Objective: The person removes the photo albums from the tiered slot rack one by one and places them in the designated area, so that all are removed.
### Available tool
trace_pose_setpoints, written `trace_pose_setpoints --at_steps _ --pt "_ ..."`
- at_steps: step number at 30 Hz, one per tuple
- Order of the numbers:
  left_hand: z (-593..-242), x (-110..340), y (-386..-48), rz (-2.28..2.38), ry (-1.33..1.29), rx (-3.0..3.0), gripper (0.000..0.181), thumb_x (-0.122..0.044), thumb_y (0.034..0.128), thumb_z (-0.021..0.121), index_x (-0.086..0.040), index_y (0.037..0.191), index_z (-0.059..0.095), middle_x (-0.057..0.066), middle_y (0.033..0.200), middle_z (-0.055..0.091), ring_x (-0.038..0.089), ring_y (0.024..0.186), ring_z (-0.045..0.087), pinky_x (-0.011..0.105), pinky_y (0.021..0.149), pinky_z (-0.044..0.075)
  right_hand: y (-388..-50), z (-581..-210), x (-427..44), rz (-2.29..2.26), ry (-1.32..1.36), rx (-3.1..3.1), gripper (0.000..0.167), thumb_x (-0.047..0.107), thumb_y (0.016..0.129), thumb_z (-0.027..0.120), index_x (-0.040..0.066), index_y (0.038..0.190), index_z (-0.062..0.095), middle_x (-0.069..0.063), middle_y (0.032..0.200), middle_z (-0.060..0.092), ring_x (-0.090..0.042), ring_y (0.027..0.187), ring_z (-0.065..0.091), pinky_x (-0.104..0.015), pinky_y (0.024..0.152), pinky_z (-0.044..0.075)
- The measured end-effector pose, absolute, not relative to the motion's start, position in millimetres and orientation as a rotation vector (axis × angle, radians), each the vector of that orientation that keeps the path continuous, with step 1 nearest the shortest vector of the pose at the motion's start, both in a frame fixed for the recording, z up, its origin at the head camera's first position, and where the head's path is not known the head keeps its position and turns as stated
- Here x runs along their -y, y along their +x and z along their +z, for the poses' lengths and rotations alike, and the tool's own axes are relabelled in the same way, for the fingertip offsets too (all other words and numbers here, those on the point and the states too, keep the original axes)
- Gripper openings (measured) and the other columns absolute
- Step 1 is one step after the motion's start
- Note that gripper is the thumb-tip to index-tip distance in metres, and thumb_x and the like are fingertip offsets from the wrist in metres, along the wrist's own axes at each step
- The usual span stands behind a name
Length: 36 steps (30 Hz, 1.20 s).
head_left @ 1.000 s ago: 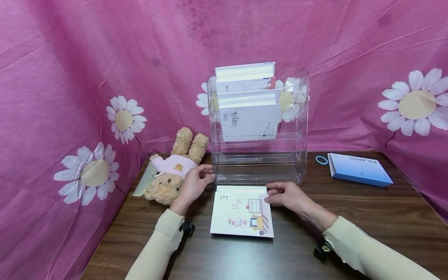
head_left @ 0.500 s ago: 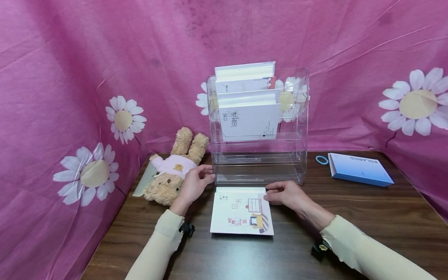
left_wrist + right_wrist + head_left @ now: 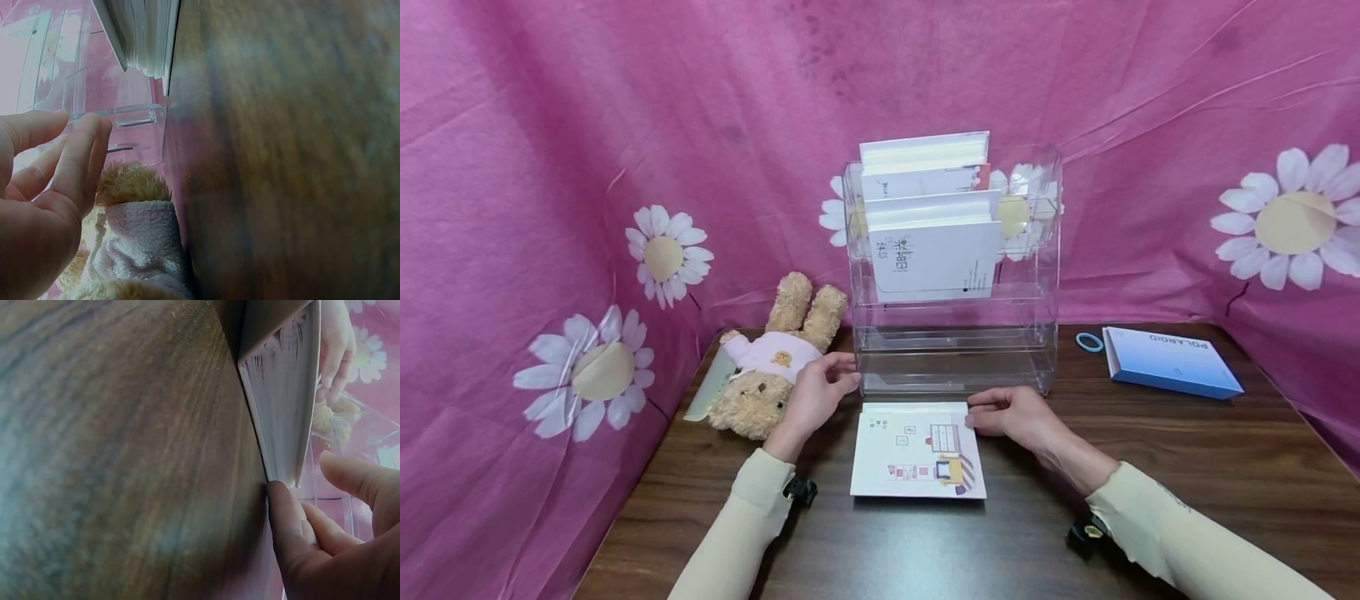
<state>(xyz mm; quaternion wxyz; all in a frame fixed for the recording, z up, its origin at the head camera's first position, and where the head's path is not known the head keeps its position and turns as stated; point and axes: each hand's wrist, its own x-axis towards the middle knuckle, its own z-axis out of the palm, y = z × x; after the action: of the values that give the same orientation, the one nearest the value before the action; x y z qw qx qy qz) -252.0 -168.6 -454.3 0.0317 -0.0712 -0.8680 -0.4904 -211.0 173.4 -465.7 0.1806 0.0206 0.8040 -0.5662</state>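
A white photo album (image 3: 898,467) with a printed room drawing lies in front of the clear acrylic rack (image 3: 955,367). My right hand (image 3: 1018,417) is at its far right corner. In the right wrist view, fingertips (image 3: 280,497) meet the album's (image 3: 278,419) lower corner, while the thumb stands apart from the cover. My left hand (image 3: 820,396) reaches toward the rack's lower left edge, its fingers fairly straight and holding nothing. Whether they touch the rack, I cannot tell. Two more white albums, one in front (image 3: 936,258) and one behind (image 3: 921,157), stand in the rack's upper tiers.
Left of the rack, a teddy bear (image 3: 782,354) in a pink top lies on a pale green flat item (image 3: 707,392). At the right are a blue Polaroid album (image 3: 1172,362) and a light blue ring (image 3: 1088,342). Pink floral cloth (image 3: 1112,83) hangs behind the wooden table (image 3: 910,550).
The album's near edge has shifted slightly toward the rack, and less of its page block shows at the far edge. My right hand moved slightly left; the left hand stayed still.
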Motion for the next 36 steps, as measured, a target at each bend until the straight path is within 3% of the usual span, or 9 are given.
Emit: trace_pose_setpoints --at_steps 3,10,23,30,36 --pt "-454 168 -252 -1.513 -0.221 2.667 0.029 -0.009 0.1034 0.077 -0.003 0.132 0.078 0.015 0.121 0.082 0.031 0.111 0.077 0.032 0.089 0.056 -212 -466 -175 -1.577 0.046 -2.304 0.055 0.019 0.097 0.089 -0.005 0.143 0.071 -0.017 0.125 0.084 -0.015 0.111 0.079 -0.029 0.092 0.065" --pt "-453 169 -253 -1.513 -0.234 2.659 0.030 -0.009 0.1035 0.077 -0.003 0.133 0.078 0.016 0.121 0.083 0.032 0.112 0.077 0.033 0.090 0.057 -210 -464 -175 -1.523 -0.001 -2.374 0.054 0.022 0.097 0.089 -0.002 0.143 0.072 -0.016 0.128 0.083 -0.019 0.117 0.078 -0.035 0.100 0.064" --pt "-452 169 -253 -1.504 -0.239 2.673 0.030 -0.009 0.1038 0.077 -0.004 0.134 0.078 0.016 0.122 0.082 0.031 0.111 0.077 0.033 0.089 0.057 -212 -447 -175 -1.564 -0.073 -2.404 0.054 0.019 0.101 0.085 -0.005 0.146 0.069 -0.021 0.134 0.080 -0.018 0.115 0.080 -0.025 0.093 0.063" --pt "-453 169 -252 -1.497 -0.234 2.674 0.029 -0.009 0.1039 0.077 -0.004 0.132 0.078 0.015 0.121 0.083 0.030 0.110 0.076 0.033 0.090 0.056 -215 -431 -177 -1.608 -0.122 -2.407 0.057 0.019 0.101 0.085 -0.006 0.149 0.066 -0.023 0.137 0.079 -0.018 0.115 0.081 -0.031 0.097 0.065" --pt "-454 169 -251 -1.503 -0.230 2.674 0.029 -0.009 0.1039 0.077 -0.004 0.132 0.079 0.014 0.121 0.083 0.030 0.111 0.076 0.034 0.091 0.057 -219 -416 -181 -1.648 -0.152 -2.402 0.061 0.021 0.102 0.084 -0.005 0.153 0.063 -0.025 0.141 0.077 -0.011 0.111 0.081 -0.021 0.095 0.061"
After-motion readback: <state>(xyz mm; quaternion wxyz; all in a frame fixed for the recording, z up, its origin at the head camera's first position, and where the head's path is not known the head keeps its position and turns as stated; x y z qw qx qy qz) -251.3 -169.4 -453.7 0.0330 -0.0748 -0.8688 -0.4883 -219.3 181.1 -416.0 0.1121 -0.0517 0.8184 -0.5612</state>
